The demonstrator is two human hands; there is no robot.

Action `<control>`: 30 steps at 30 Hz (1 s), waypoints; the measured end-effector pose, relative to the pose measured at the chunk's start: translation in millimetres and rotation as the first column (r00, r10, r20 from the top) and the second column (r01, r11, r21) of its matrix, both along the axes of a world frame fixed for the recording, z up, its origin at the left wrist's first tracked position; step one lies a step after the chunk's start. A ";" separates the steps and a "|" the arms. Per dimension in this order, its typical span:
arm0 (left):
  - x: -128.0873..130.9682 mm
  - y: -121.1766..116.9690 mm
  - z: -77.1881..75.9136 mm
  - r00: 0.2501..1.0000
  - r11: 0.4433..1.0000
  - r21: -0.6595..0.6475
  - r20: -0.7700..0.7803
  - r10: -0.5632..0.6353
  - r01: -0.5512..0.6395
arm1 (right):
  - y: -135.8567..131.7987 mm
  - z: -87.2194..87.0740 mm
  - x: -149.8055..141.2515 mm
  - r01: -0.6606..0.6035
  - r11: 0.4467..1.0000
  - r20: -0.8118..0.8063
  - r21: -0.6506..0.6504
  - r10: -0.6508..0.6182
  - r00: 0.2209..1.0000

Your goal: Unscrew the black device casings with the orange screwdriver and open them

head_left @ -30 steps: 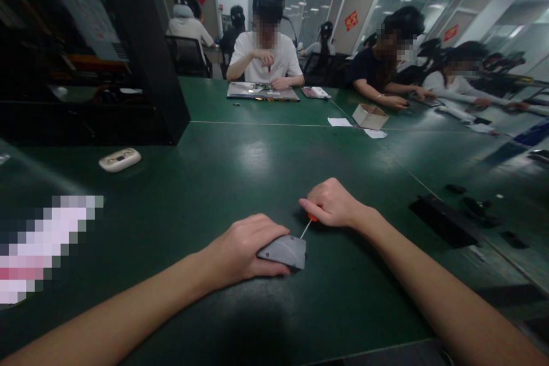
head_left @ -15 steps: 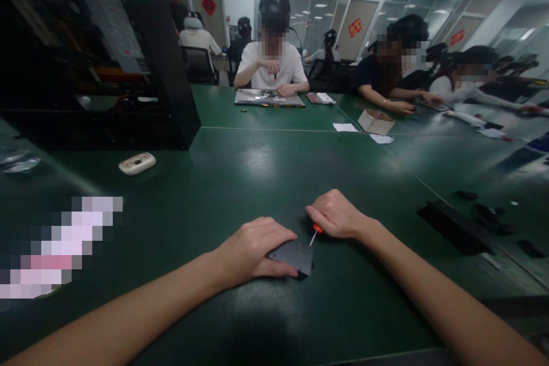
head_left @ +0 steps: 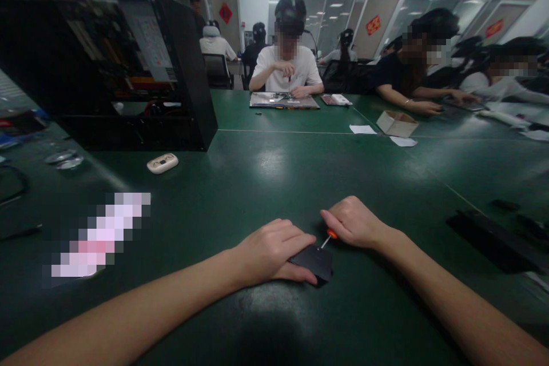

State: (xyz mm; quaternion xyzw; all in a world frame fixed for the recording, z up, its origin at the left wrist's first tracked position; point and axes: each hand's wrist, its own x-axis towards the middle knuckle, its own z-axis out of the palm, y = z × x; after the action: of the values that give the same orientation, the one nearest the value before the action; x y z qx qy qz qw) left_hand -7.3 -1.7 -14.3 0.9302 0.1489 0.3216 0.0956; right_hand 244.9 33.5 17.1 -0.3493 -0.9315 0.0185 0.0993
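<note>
A small flat dark plate [head_left: 315, 262] lies on the green table [head_left: 274, 177] right in front of me. My left hand [head_left: 270, 251] rests on its left part, fingers curled over it, pressing it down. My right hand [head_left: 355, 222] is closed round a small screwdriver [head_left: 329, 235] with an orange handle; its thin metal tip touches the plate's upper right edge.
A black open computer case [head_left: 128, 68] stands at the far left, with a small cream-coloured device [head_left: 162, 163] in front of it. Black flat parts [head_left: 489, 234] lie at the right. Several people sit across the table, with a small cardboard box [head_left: 397, 123] and papers near them.
The view has swung to the left, so hands and plate sit further right in the picture. Both hands keep their hold; the plate looks darker now.
</note>
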 end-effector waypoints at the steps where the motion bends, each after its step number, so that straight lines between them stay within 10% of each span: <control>1: 0.1 -0.3 0.8 1.000 1.000 0.012 -0.010 0.000 0.000 | 0.0 1.2 0.3 0.001 1.000 0.024 -0.014 0.000 1.000; 22: 1.8 -1.5 6.7 0.999 0.985 -0.171 0.037 -0.026 0.032 | 2.3 5.7 8.1 0.049 0.998 0.018 0.050 -0.050 0.999; 30: -11.2 6.9 14.5 0.989 0.821 -0.555 -0.025 0.146 -0.135 | -8.9 12.4 7.0 0.144 0.934 -0.019 0.328 -0.146 0.989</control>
State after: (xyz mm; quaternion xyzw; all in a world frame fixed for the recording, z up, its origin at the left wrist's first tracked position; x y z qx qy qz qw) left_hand -18.5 5.3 0.3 0.8459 0.3030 0.2794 0.3385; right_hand 251.9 24.6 29.5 -0.3958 -0.8935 -0.1451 0.1545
